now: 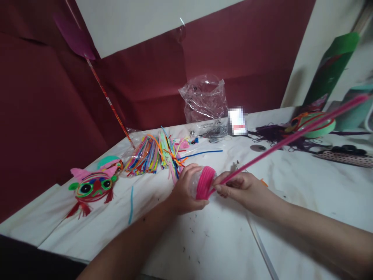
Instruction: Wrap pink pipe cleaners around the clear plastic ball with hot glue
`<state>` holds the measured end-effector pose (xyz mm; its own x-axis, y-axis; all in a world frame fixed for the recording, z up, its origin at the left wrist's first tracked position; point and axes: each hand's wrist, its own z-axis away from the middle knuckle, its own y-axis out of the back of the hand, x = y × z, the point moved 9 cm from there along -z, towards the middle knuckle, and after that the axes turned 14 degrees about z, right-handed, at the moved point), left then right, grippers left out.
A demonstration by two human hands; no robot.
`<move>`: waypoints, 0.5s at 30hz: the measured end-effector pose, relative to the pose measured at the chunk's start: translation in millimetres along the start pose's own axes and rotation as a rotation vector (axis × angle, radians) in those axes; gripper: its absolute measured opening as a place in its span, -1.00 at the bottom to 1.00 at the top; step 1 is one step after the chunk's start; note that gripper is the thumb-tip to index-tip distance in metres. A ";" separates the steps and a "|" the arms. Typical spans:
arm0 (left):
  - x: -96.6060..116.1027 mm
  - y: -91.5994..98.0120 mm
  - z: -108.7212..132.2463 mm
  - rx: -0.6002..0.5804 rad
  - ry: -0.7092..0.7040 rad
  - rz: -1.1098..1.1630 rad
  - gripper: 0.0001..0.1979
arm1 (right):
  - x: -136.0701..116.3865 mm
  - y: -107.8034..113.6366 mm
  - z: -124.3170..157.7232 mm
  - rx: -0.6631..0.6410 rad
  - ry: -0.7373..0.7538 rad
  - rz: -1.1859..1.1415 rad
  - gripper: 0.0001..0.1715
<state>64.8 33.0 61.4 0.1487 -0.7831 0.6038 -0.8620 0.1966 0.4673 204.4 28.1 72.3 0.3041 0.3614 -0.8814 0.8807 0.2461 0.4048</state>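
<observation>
Pink-banded clear cylinder (203, 182) is mid-worktop (221, 241), btwn the person's two hands, apparently held up; can't tell if its underside touches the surface. L hand (186, 190) is curved round its left side, fingers over the top & thumb below, spread abt as wide as the cylinder itself, prob. b/c that steadies it & leaves the pink band (206, 181) exposed. R hand (237, 186) is nearly closed: thumb & fingertips pinch a fuzzy pink stem (291, 140) close to the band, w/ its lower end running to the band's edge. Pinching so near prob. gives better control than gripping the long free length, which sticks out to upper R.

Other stuff sits round the edges, presumably for elbow room: bundled multicolour stems (145, 155) towards the back, past the L hand; a tasselled animal face (94, 188) far L, clear of both arms; one lt-blue stem (131, 206) lying loose nearer; crumpled clear bag (205, 101) by the maroon backdrop (247, 58).
</observation>
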 end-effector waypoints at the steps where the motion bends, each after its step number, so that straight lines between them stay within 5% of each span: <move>1: 0.2 0.3 -0.1 -0.001 -0.009 -0.005 -0.10 | 6.0 0.7 1.1 0.023 -0.033 -0.026 -0.61; 6: -0.1 1.7 -1.2 0.012 -0.018 -0.020 -0.11 | 24.3 0.6 0.3 0.071 -0.109 -0.096 -0.51; 15: 2.6 3.4 -1.9 0.102 0.017 0.015 -0.26 | 27.0 -4.9 -2.8 0.069 -0.099 -0.135 -0.65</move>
<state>63.1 32.7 65.8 0.1426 -0.7700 0.6219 -0.9089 0.1470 0.3904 207.3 39.1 47.3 0.2131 0.2379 -0.9476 0.9377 0.2226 0.2667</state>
